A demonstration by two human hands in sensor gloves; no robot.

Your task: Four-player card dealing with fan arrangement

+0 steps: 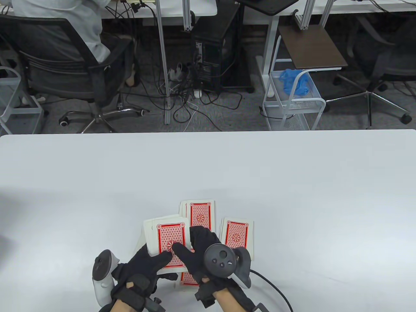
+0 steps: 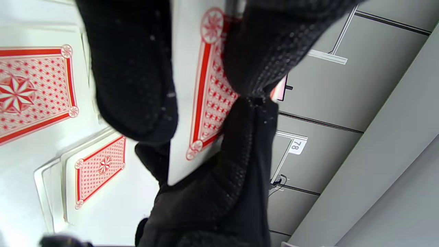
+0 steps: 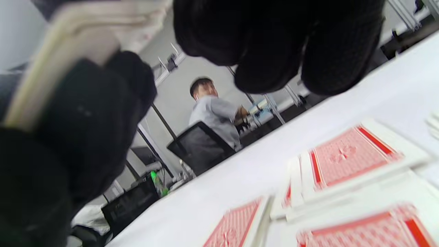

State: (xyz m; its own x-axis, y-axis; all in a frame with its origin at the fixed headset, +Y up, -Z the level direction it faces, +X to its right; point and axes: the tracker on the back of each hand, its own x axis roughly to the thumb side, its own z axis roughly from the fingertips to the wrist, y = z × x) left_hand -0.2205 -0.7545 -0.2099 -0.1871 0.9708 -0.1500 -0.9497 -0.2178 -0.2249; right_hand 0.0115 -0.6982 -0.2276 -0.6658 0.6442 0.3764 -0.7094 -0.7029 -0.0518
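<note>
My left hand (image 1: 148,265) grips a deck of red-backed cards (image 1: 166,239) just above the table near the front edge. The deck also shows in the left wrist view (image 2: 205,103), and its edge shows blurred in the right wrist view (image 3: 65,44). My right hand (image 1: 195,248) lies over the deck's right side, with its thumb touching the top card. Its fingers (image 3: 271,51) hang free above the table and hold nothing. Three small face-down piles lie on the table: one behind the hands (image 1: 201,214), one to the right (image 1: 237,235), and one under my hands (image 1: 188,279).
The white table (image 1: 208,169) stretches wide beyond the piles to its far edge. A cable (image 1: 276,289) trails from my right wrist across the front right. Chairs, a cart and desks stand on the floor behind the table.
</note>
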